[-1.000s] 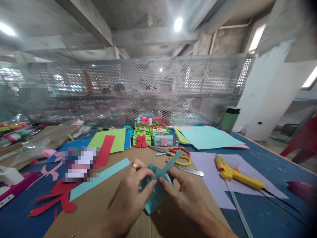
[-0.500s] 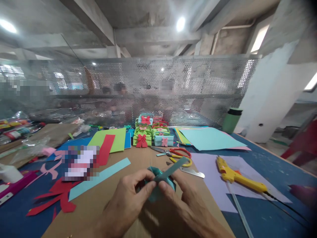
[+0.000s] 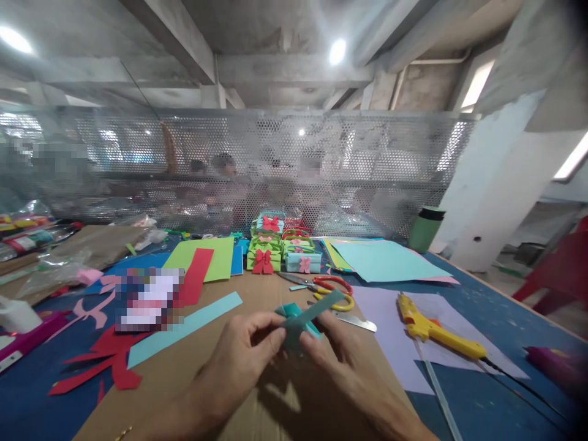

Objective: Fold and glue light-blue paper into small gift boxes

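A folded teal paper piece (image 3: 290, 310) is held between my two hands above the brown cardboard (image 3: 271, 294). From it a flat blue-green strip (image 3: 316, 310) sticks out toward the upper right. My left hand (image 3: 243, 349) pinches the left side of the folded paper with thumb and fingers. On the other side, my right hand (image 3: 344, 361) grips the right side, its thumb in front and its fingers partly hidden behind. A loose light-blue paper strip (image 3: 188, 327) lies left of my hands. Just beyond my right hand are red-and-yellow-handled scissors (image 3: 333, 285) and a metal blade (image 3: 358, 321).
Small paper bags with bows (image 3: 263, 260) are stacked at the back. A yellow glue gun (image 3: 441, 331) rests on purple paper (image 3: 381, 337) at right. Light-blue sheets (image 3: 390, 260), a green bottle (image 3: 427, 229), red paper scraps (image 3: 122, 361) and a pixelated object (image 3: 149, 300) lie around.
My thumbs have moved slightly apart along the folded teal paper, and its strip has shifted a little to the left. The whole view has shifted slightly.
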Motion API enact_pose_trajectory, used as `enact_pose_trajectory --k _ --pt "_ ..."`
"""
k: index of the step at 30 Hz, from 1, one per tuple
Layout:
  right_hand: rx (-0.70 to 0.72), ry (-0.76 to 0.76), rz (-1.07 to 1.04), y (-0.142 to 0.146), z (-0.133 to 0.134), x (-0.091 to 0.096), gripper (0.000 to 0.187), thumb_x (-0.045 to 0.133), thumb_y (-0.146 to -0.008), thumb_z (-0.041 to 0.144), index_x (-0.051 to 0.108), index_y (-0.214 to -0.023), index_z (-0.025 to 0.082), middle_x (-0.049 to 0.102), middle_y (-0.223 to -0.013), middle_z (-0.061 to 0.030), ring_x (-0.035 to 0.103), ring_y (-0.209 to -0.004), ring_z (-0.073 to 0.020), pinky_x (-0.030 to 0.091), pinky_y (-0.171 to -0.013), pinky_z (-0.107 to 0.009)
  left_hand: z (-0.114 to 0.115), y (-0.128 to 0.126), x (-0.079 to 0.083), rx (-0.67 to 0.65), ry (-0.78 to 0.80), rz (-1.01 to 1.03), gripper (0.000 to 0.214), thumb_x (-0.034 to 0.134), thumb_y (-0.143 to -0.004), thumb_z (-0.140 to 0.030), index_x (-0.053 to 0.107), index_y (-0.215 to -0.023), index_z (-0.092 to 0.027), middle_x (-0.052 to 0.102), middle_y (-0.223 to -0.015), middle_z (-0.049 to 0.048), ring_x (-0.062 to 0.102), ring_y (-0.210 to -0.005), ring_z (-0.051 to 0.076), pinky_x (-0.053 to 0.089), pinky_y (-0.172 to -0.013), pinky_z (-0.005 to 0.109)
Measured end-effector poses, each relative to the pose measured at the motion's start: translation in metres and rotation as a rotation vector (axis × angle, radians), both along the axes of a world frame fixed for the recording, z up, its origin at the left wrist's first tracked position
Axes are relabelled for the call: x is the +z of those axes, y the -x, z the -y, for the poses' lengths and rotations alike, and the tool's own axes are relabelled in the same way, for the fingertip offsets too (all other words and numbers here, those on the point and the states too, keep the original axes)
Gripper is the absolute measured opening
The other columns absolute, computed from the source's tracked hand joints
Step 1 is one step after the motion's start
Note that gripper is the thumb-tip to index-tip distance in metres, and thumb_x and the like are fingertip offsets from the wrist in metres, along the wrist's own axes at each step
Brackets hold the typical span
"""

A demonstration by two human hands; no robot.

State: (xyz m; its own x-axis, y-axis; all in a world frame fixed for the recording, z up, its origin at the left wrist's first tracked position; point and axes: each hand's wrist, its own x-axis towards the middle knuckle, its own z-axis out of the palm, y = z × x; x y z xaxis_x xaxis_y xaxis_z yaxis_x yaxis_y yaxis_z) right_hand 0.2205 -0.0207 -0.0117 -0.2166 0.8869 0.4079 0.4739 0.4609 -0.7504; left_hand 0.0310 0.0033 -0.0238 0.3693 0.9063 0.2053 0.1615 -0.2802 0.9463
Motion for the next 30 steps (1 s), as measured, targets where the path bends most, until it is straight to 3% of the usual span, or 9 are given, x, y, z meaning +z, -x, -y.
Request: enact_pose_trajectory --k 3,6,12,19,25,30 --pt "0.013 0.004 -0.057 -0.007 -0.003 -0.003 0.029 0.054 -0.093 0.039 0.071 -0.112 0.025 0.075 -0.11 -0.0066 0.068 -0.104 -0.0255 0.055 -0.092 -0.041 0.003 0.0 -0.001 0.07 -0.208 -0.06 0.021 0.056 -0.094 -0.027 0.076 -0.095 -0.021 0.072 -0.087 0.0031 0.065 -0.082 0.018 0.05 -0.075 0.03" --pt "0.074 0.031 -0.158 -0.012 -0.009 -0.011 0.028 0.057 -0.091 0.04 0.07 -0.111 0.026 0.074 -0.112 -0.0066 0.067 -0.107 -0.0264 0.054 -0.094 -0.043 0.004 -0.001 -0.002 0.1 -0.3 -0.091 0.02 0.054 -0.094 -0.025 0.074 -0.092 -0.022 0.07 -0.086 0.0027 0.064 -0.082 0.018 0.049 -0.075 0.031" --pt "0.038 0.124 -0.208 -0.013 -0.013 -0.018 0.028 0.058 -0.09 0.045 0.071 -0.096 0.021 0.073 -0.099 -0.0081 0.067 -0.092 -0.0254 0.055 -0.089 -0.044 0.001 0.001 -0.003 0.07 -0.266 -0.115 0.019 0.055 -0.094 -0.027 0.072 -0.088 -0.021 0.069 -0.082 0.0031 0.062 -0.076 0.019 0.049 -0.068 0.032" --pt "0.102 0.104 -0.139 -0.011 -0.011 -0.007 0.025 0.053 -0.091 0.038 0.069 -0.101 0.022 0.072 -0.103 -0.0063 0.066 -0.101 -0.0242 0.053 -0.089 -0.039 0.002 0.0 -0.006 0.048 -0.285 -0.091 0.023 0.054 -0.095 -0.025 0.076 -0.096 -0.023 0.067 -0.082 0.004 0.061 -0.078 0.02 0.05 -0.071 0.035" --pt "0.078 0.069 -0.103 -0.013 -0.011 -0.003 0.022 0.055 -0.091 0.031 0.071 -0.103 0.023 0.074 -0.099 -0.0051 0.068 -0.094 -0.0226 0.055 -0.083 -0.035 -0.002 -0.004 -0.005 0.05 -0.257 -0.099 0.025 0.056 -0.092 -0.026 0.08 -0.098 -0.024 0.071 -0.081 0.0047 0.066 -0.078 0.022 0.054 -0.075 0.037" --pt "-0.048 0.042 -0.03 -0.004 -0.001 -0.003 0.022 0.056 -0.089 0.016 0.073 -0.102 0.022 0.074 -0.091 -0.0019 0.067 -0.081 -0.017 0.054 -0.069 -0.025 -0.012 0.005 -0.024 0.143 -0.207 -0.157 0.024 0.065 -0.087 -0.041 0.081 -0.097 -0.027 0.078 -0.094 0.0039 0.072 -0.088 0.025 0.059 -0.077 0.033"
